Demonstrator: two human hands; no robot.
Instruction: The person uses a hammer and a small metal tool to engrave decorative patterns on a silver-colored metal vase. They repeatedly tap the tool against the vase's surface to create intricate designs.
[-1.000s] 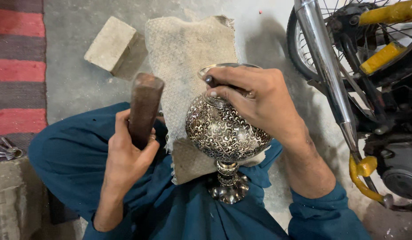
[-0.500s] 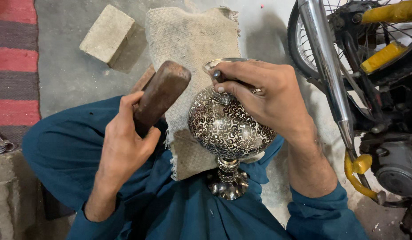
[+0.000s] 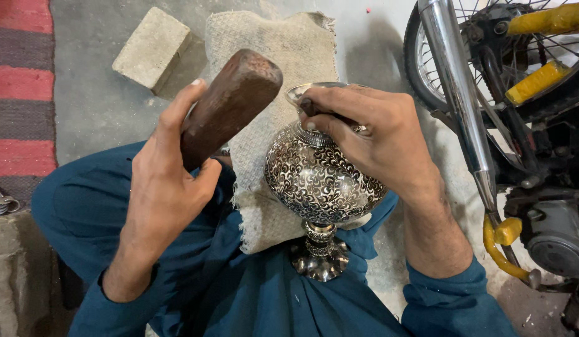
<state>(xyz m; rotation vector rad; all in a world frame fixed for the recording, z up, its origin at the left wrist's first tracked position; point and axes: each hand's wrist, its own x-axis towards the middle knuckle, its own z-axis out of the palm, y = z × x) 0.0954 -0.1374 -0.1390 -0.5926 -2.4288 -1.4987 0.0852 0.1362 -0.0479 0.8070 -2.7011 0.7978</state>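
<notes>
An engraved silver-coloured metal vase [image 3: 321,181] with a footed base lies tilted across my lap, its mouth pointing away from me. My right hand [image 3: 370,137] rests over its neck and rim, fingers pinching a small dark tool whose tip is hidden under them. My left hand [image 3: 168,181] grips a thick brown wooden mallet [image 3: 230,103], raised and angled toward the vase's neck, still a little apart from it. A coarse beige cloth [image 3: 271,68] lies under the vase and over my blue-clothed legs.
A pale stone block [image 3: 151,48] sits on the grey floor at upper left. A red and grey striped rug [image 3: 21,93] runs along the left edge. A motorcycle's wheel and chrome exhaust pipe [image 3: 458,93] stand close on the right.
My left hand has lifted the mallet and swung it rightward, from upright beside the vase to angled near its neck. My right hand has stayed on the rim.
</notes>
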